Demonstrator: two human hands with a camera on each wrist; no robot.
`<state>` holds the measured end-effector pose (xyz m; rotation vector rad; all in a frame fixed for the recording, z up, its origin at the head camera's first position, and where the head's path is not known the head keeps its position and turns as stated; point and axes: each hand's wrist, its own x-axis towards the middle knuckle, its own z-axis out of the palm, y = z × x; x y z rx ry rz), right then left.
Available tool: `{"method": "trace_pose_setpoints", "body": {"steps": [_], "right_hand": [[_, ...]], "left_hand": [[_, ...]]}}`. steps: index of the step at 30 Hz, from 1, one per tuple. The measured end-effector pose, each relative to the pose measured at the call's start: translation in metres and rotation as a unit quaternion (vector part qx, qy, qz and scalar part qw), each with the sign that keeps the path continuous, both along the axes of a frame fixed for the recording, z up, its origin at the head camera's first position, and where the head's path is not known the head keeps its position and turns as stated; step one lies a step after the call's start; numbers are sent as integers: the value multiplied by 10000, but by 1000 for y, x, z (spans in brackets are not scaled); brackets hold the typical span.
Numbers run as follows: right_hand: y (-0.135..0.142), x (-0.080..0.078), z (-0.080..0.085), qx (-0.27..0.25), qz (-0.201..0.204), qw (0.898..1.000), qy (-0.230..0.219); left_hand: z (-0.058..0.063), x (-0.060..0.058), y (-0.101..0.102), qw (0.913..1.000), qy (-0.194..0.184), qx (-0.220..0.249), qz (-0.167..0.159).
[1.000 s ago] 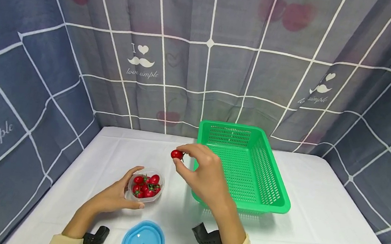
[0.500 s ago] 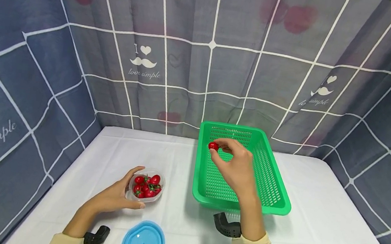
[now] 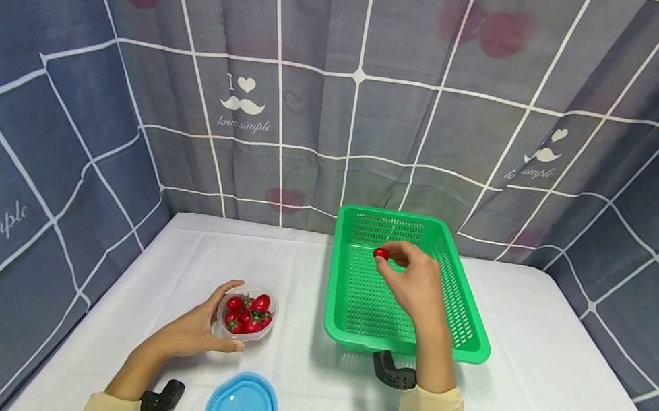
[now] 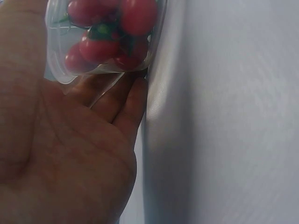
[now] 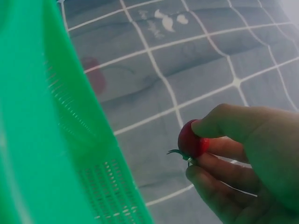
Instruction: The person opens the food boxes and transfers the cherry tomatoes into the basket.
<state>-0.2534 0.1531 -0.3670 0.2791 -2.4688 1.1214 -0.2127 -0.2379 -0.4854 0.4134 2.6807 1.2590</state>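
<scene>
Between thumb and fingers my right hand [image 3: 415, 280] pinches a red cherry tomato [image 3: 381, 253] above the green basket [image 3: 337, 288]. The right wrist view shows the green stem still on that tomato [image 5: 189, 140]. On the table at left, my left hand [image 3: 193, 329] curls round the side of a small clear plastic tub [image 3: 261, 337]. Several red cherry tomatoes [image 3: 246, 313] with green stems lie inside the tub. Up close in the left wrist view, the palm [image 4: 79, 154] and fingers wrap the tub's wall. No tomato shows in the visible part of the basket.
A round blue lid [image 3: 242, 407] lies on the white tablecloth [image 3: 297, 378] in front of the tub. Behind the table hangs a grey checked curtain [image 3: 316, 109], with more of it at both sides. Black bands [image 3: 162, 397] sit at both wrists.
My right hand has carried the cherry tomato rightward, from beside the basket's left rim to over its inside. The left hand and the tub have stayed in place.
</scene>
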Motion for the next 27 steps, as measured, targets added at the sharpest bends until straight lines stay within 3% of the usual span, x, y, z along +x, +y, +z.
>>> {"method": "trace_pose_setpoints", "body": {"steps": [11,27], "right_hand": [[8,-13,-18,309,-23,9983,-487],[8,-13,-20,474,23,9961,-738]], "left_hand": [[1,0,0,10000,4,1,9],[3,1,1,10000,20,-93,15]]}}
